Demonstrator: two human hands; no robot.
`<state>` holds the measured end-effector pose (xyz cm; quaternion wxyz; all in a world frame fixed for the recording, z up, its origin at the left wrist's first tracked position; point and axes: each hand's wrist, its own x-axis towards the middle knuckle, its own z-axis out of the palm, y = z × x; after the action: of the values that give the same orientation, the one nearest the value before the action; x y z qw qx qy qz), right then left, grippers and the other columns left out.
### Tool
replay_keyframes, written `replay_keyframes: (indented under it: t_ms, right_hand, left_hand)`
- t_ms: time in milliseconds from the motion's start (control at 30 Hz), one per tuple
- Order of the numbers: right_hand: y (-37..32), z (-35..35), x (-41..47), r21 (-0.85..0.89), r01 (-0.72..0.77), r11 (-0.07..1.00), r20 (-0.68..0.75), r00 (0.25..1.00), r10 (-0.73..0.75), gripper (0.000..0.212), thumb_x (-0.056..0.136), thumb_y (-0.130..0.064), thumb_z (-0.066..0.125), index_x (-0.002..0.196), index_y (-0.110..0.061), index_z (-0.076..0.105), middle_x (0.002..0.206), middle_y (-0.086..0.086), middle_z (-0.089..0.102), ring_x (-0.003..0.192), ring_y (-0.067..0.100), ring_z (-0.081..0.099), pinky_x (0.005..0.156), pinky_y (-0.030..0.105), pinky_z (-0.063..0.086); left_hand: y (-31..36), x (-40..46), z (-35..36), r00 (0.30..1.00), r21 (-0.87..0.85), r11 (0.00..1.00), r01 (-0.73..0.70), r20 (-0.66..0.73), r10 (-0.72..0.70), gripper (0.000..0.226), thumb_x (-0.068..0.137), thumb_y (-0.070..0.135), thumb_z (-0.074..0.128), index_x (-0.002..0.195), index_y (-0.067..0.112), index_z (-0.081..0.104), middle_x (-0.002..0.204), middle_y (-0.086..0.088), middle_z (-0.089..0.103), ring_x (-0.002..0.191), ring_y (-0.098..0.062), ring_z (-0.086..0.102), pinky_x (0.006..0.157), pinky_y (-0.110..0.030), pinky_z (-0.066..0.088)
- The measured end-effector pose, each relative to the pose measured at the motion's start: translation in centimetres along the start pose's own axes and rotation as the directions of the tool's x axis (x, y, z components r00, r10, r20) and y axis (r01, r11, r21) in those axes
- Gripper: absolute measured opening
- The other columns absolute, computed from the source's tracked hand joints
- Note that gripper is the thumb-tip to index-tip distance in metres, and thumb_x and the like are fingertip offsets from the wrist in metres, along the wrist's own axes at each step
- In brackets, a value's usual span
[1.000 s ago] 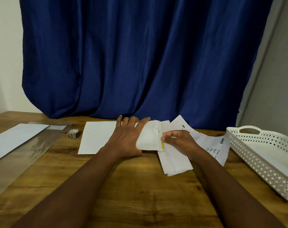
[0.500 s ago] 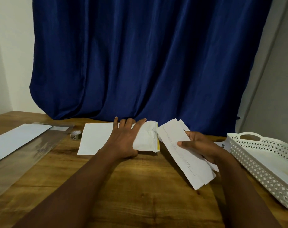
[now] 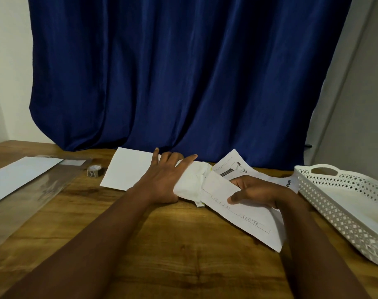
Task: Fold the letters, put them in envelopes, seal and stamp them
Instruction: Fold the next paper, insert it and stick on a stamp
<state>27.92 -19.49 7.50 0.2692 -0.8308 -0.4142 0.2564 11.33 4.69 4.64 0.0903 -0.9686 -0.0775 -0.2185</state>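
My left hand [image 3: 162, 180] lies flat with straight fingers on a white envelope [image 3: 127, 171] on the wooden table. Its open flap end [image 3: 192, 184] bulges up beside my thumb. My right hand [image 3: 257, 193] grips a folded printed letter [image 3: 239, 214], thumb on top, fingers underneath. The letter's far end touches the envelope's mouth. More printed sheets [image 3: 233, 167] lie behind my right hand.
A white perforated basket [image 3: 343, 203] stands at the right edge of the table. At the left lie a clear plastic sleeve [image 3: 39, 186] with a white envelope [image 3: 17, 178] on it and a small roll of tape [image 3: 94, 170]. A blue curtain hangs behind.
My right hand lifted the folded letter off the pile, then brought it left to the envelope's open end. My left hand stayed on the envelope.
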Motion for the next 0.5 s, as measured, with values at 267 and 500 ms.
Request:
replay_keyframes:
  t_ms: [267, 500]
  right_hand:
    - [0.1, -0.1, 0.1, 0.019, -0.014, 1.000, 0.026, 1.000, 0.013, 0.016, 0.097, -0.028, 0.072, 0.112, -0.031, 0.073, 0.107, -0.010, 0.080, 0.092, 0.016, 0.079, 0.074, 0.027, 0.061]
    - [0.1, 0.5, 0.8, 0.039, -0.002, 0.999, -0.011, 1.000, 0.002, 0.038, 0.075, -0.044, 0.081, 0.108, -0.026, 0.078, 0.103, -0.005, 0.081, 0.096, 0.020, 0.077, 0.085, 0.034, 0.062]
  left_hand:
    - [1.1, 0.4, 0.0, 0.995, 0.034, 0.994, -0.102, 0.001, 0.102, 0.129, 0.071, 0.047, 0.085, 0.163, 0.039, -0.005, 0.159, -0.002, 0.026, 0.148, -0.026, 0.024, 0.127, -0.061, -0.006]
    - [2.2, 0.7, 0.7, 0.976, 0.039, 0.978, -0.205, -0.069, 0.208, 0.125, 0.069, 0.052, 0.085, 0.161, 0.040, 0.001, 0.154, -0.003, 0.029, 0.145, -0.027, 0.025, 0.125, -0.060, -0.008]
